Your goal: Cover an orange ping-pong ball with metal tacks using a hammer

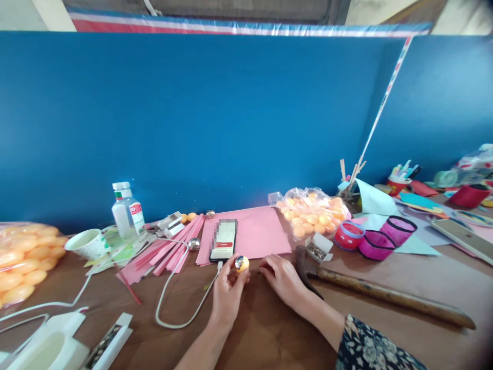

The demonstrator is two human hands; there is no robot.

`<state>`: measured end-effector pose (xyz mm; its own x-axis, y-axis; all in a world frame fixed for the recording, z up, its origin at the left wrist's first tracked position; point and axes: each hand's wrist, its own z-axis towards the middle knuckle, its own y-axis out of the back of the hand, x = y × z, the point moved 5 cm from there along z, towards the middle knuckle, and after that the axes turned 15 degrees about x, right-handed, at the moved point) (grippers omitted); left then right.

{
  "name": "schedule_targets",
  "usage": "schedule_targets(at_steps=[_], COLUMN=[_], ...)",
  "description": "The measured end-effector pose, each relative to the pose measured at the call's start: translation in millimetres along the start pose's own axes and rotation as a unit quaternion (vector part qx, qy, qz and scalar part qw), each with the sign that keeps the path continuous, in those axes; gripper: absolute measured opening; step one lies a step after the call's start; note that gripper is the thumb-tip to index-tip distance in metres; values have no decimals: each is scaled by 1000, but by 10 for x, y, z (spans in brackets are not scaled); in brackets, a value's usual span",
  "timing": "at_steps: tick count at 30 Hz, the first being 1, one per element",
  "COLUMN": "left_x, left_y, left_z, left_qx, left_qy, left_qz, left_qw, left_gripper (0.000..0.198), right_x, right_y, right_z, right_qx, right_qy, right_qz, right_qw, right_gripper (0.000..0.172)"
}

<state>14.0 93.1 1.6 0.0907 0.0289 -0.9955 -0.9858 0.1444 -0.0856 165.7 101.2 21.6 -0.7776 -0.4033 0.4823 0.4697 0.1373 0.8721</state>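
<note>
My left hand (227, 293) pinches a small orange ball (242, 264) that has a silvery cap on top, holding it just above the brown table (262, 329). My right hand (281, 277) rests on the table right of the ball, fingers curled downward toward the tabletop; whether it holds anything is hidden. A hammer (370, 290) with a long wooden handle lies just right of my right hand. A phone (224, 240) on a white cable lies on a pink sheet (258, 231) just beyond my hands.
A bag of orange balls (314, 211) and a small box of metal bits (318, 248) sit behind the hammer. Pink paper strips (169, 252), a bottle (126, 211), a paper cup (87, 242) stand left. Another ball bag (23, 257) is far left. Pink cups (381, 239) stand right.
</note>
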Motion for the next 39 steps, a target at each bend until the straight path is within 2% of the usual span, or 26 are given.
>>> schedule_targets(at_steps=[3, 7, 14, 22, 35, 39], left_x=[-1, 5, -47, 5, -23, -13], left_y=[-24, -44, -5, -18, -28, -15], left_z=[-6, 2, 3, 8, 5, 11], left_qx=[19, 33, 5, 24, 25, 23], left_qy=[-7, -12, -14, -6, -26, -32], left_qz=[-27, -36, -1, 2, 27, 54], left_qw=[999, 999, 1000, 1000, 999, 998], left_gripper=[55, 50, 52, 48, 48, 45], right_x=[2, 0, 0, 40, -1, -1], right_y=[6, 20, -21, 39, -22, -33], right_z=[-2, -13, -2, -11, -17, -8], right_qx=[-25, -48, -43, -57, -60, -57], right_qy=[13, 26, 18, 31, 19, 24], right_qz=[79, 218, 306, 365, 353, 384], right_qw=[996, 974, 951, 929, 933, 921], right_gripper=[9, 12, 11, 7, 14, 13])
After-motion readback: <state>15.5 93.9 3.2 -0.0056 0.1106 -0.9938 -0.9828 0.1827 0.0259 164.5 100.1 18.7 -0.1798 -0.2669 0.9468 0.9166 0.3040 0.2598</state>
